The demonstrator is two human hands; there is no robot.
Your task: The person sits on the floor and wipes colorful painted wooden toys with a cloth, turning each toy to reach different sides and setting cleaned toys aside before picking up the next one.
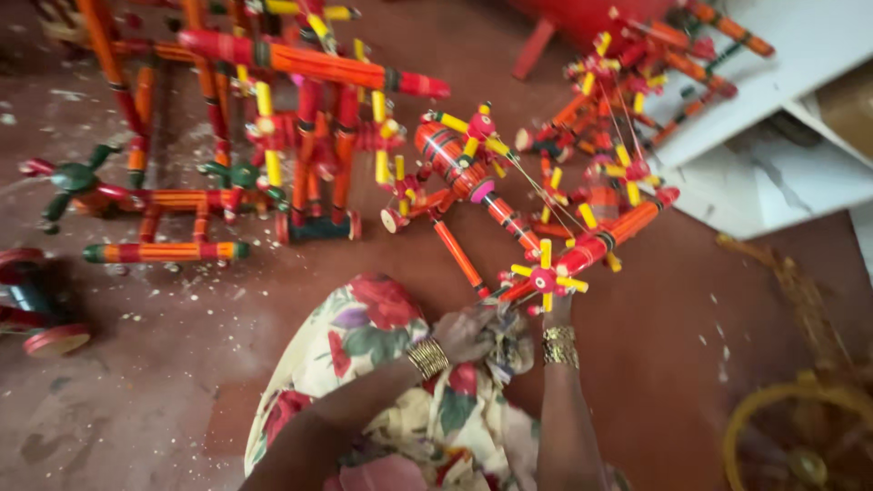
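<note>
item: wooden toy frame (pixel 509 218), lacquered red and orange with yellow pegs and a striped barrel body, lying tilted on the dark red floor (pixel 164 364) just ahead of the person's lap; its near end, a hub with yellow spokes (pixel 546 277), sits directly above both hands. left hand (pixel 464 335): fingers curled closed around a bunched, patterned cloth (pixel 509 341), gold bangles at the wrist. right hand (pixel 556 314): mostly hidden behind the spoked hub and the cloth, gold bangles at the wrist; it meets the toy's near end, but whether its fingers are closed on it cannot be told. both hands rest close together over a floral garment (pixel 364 345) of cream, red and green covering the knee. surroundings: a stack of similar red-and-orange toy frames (pixel 273 118) to the upper left, some with green fittings; a second heap of like toys (pixel 637 82) to the upper right, partly against a white shelf unit (pixel 773 164); thin strings run between the held toy and that heap; a red wheeled toy (pixel 41 309) at the left edge; a yellow ring-shaped object (pixel 791 427), blurred, at the lower right; pale chips and dust scattered over the floor.
</note>
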